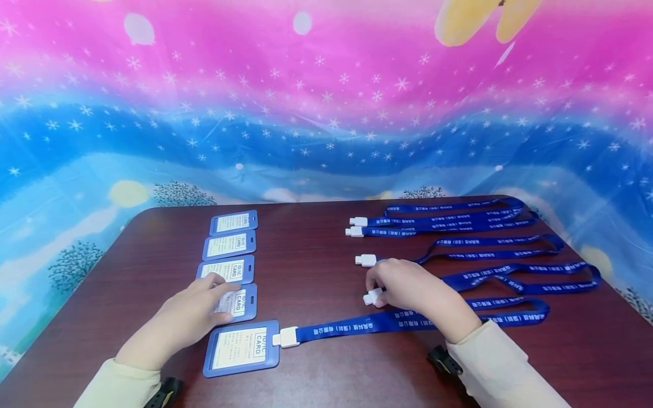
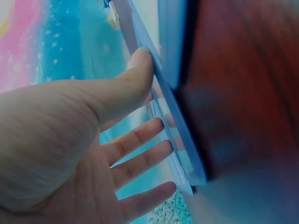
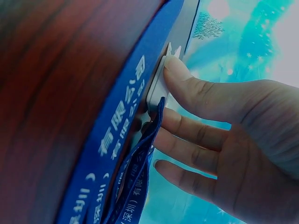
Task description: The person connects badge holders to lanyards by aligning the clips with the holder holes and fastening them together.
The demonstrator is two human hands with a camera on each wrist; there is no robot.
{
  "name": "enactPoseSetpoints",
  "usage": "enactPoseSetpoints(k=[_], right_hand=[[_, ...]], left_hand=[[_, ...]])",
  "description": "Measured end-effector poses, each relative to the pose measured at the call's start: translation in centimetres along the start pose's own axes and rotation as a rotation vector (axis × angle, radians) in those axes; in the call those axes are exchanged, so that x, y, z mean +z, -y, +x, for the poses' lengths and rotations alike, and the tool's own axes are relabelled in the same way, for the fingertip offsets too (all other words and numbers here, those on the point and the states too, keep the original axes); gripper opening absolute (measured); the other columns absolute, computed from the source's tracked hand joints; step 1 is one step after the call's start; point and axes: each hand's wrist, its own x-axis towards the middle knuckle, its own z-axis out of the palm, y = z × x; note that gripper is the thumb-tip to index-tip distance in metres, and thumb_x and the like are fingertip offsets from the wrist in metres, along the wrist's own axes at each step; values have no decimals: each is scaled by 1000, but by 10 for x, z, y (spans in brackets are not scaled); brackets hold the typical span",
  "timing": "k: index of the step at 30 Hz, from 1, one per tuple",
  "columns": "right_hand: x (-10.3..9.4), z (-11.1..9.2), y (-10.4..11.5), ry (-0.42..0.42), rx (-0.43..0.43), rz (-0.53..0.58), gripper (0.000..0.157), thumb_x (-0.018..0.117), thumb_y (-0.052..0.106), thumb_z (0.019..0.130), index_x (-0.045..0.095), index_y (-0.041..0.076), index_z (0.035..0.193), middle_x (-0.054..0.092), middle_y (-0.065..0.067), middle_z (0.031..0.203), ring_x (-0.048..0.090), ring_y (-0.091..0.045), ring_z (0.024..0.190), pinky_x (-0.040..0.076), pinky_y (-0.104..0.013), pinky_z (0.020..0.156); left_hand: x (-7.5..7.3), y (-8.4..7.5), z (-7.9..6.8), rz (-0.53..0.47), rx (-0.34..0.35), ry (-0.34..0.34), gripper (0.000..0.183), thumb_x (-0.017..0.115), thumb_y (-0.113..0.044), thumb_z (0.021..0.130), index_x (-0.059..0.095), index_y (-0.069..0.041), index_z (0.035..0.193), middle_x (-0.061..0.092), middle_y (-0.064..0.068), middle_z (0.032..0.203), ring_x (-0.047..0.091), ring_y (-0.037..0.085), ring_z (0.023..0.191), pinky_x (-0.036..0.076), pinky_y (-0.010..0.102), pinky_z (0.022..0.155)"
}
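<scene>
My left hand (image 1: 181, 314) grips a blue card holder (image 1: 250, 301), with the thumb at its near edge and the index finger at its far edge. In the left wrist view the other fingers spread beside the holders. My right hand (image 1: 410, 286) pinches the white clip (image 1: 373, 297) of a blue lanyard (image 1: 510, 277) between thumb and fingers. The right wrist view shows that clip (image 3: 159, 86) under the thumb, its strap trailing away. Closest to me lies another card holder (image 1: 210, 357), joined by a white clip (image 1: 289, 337) to its lanyard (image 1: 336, 330).
Beyond the left hand, three more card holders (image 1: 229, 245) lie in a column on the brown table (image 1: 306, 272). At the right, several lanyards (image 1: 459, 218) lie with their white clips (image 1: 365, 260) pointing left. A patterned cloth (image 1: 316, 113) hangs behind the table.
</scene>
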Motion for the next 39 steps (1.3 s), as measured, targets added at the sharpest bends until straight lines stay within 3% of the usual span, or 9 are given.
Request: enactPoseSetpoints(k=[10, 17, 29, 39], right_hand=[[2, 1, 0, -15, -4, -6, 17, 86, 14, 77, 75, 17, 89, 67, 5, 83, 56, -12, 73, 55, -34, 76], [2, 2, -1, -33, -1, 4, 15, 85, 16, 79, 76, 18, 90, 67, 6, 82, 57, -11, 73, 56, -34, 77], [6, 10, 12, -65, -45, -73, 14, 85, 18, 79, 77, 16, 89, 67, 5, 82, 55, -11, 70, 54, -30, 72], [9, 22, 26, -94, -154, -208, 16, 85, 23, 79, 77, 15, 90, 68, 3, 83, 59, -12, 75, 55, -30, 73]], left_hand=[[4, -20, 1, 57, 33, -58, 53, 84, -27, 80, 66, -16, 129, 60, 10, 118, 61, 26, 98, 57, 46, 74], [4, -29, 3, 18, 14, -16, 56, 82, -30, 82, 64, -16, 133, 59, 11, 126, 57, 29, 109, 57, 51, 80], [-2, -28, 5, 24, -26, -16, 52, 85, -28, 79, 68, -10, 124, 65, 8, 121, 62, 30, 111, 54, 54, 85], [1, -29, 6, 26, -20, -22, 54, 85, -33, 77, 68, -11, 124, 65, 8, 122, 62, 30, 110, 54, 54, 85]])
